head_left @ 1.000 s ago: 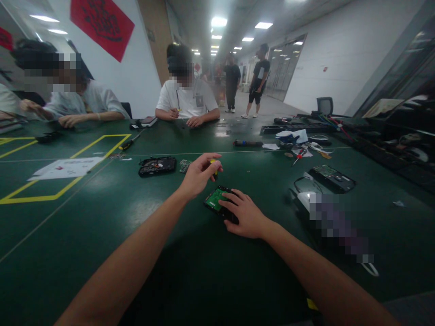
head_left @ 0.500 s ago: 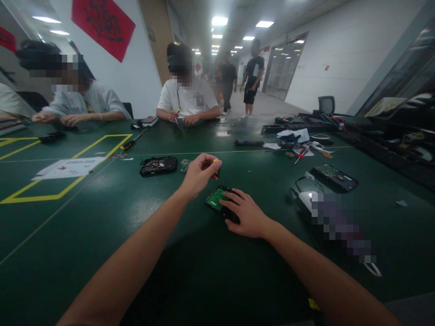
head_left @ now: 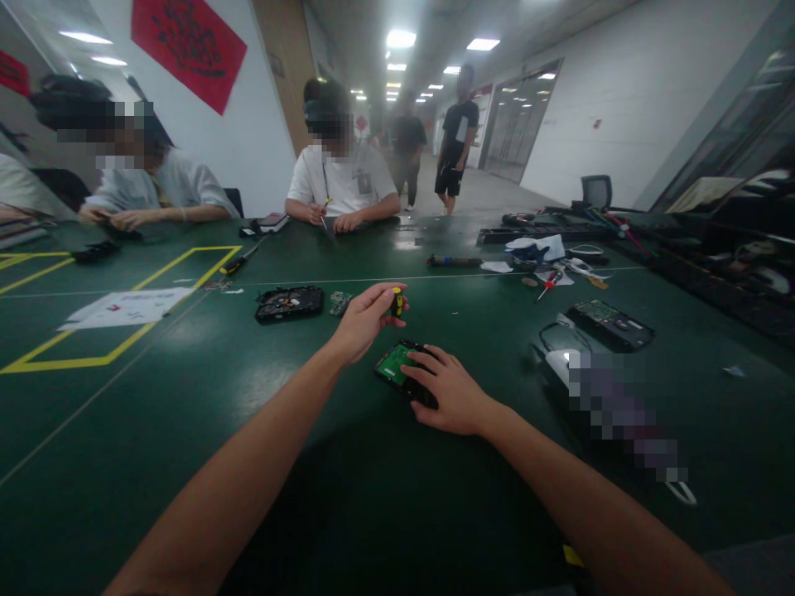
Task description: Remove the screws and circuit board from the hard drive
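The left hand [head_left: 363,321] has its fingers closed on a screwdriver [head_left: 397,301] with a yellow and black handle, held roughly upright above the table [head_left: 186,414]. The hard drive [head_left: 392,362], green board up, lies just below the tool, towards the person. The right hand [head_left: 448,391] rests on its right part, fingers spread flat and gripping nothing, so the drive's long axis cannot be told. The left hand is nearer the bare board. An opened drive [head_left: 289,302] sits well apart to the left

Both forearms are bare along their full visible length; the left hand [head_left: 363,319] and right hand [head_left: 450,396] are likewise uncovered.
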A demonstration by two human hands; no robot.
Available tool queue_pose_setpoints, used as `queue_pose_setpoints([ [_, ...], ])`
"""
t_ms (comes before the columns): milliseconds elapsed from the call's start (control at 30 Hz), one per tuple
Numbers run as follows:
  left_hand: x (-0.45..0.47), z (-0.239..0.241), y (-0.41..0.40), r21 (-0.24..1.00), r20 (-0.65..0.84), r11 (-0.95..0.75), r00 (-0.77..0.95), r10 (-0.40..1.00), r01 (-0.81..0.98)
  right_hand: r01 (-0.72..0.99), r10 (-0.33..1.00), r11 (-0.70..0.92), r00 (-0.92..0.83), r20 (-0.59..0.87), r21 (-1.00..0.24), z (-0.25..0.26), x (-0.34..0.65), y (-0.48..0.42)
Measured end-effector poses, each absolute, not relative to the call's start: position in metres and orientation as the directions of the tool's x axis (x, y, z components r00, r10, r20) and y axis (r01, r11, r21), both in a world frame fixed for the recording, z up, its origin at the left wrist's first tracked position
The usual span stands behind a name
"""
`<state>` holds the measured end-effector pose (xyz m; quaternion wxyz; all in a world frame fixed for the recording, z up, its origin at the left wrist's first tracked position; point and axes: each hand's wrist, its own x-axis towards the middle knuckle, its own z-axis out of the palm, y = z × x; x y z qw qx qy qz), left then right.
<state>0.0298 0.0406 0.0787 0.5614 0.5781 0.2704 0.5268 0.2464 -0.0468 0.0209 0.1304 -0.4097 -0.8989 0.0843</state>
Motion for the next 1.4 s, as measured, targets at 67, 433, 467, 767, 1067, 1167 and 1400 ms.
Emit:
queue_pose_setpoints([
  [67, 0.0297, 0.0780, 0.0412, 0.936, 0.321, -0.260, 0.269, 0.908, -0.239, 0.714, 0.758, 0.651, -0.630, 0.169, -0.259, 0.0212, 0.2463, -0.0469],
  [433, 0.0298, 0.0804, 0.0387, 0.906, 0.422, -0.410, 0.252, 0.871, -0.102, 0.713, 0.757, 0.652, -0.634, 0.160, -0.259, 0.0238, 0.2465, -0.0483],
  [467, 0.0292, 0.0814, 0.0381, 0.905, 0.424, -0.418, 0.274, 0.864, -0.082, 0.713, 0.757, 0.652, -0.634, 0.161, -0.259, 0.0234, 0.2465, -0.0481],
  [767, 0.0243, 0.0812, 0.0425, 0.933, 0.321, -0.250, 0.284, 0.903, -0.260, 0.710, 0.753, 0.657, -0.637, 0.166, -0.254, 0.0236, 0.2459, -0.0476],
  [1067, 0.0265, 0.0822, 0.0429, 0.930, 0.361, -0.331, 0.225, 0.905, -0.161, 0.713, 0.754, 0.656, -0.632, 0.177, -0.249, 0.0212, 0.2466, -0.0467],
  [1167, 0.0292, 0.0824, 0.0408, 0.928, 0.357, -0.318, 0.222, 0.907, -0.193, 0.714, 0.755, 0.655, -0.633, 0.170, -0.248, 0.0217, 0.2467, -0.0465],
  [1400, 0.0301, 0.0788, 0.0387, 0.917, 0.381, -0.322, 0.279, 0.881, -0.238, 0.712, 0.754, 0.656, -0.632, 0.176, -0.251, 0.0225, 0.2464, -0.0477],
])
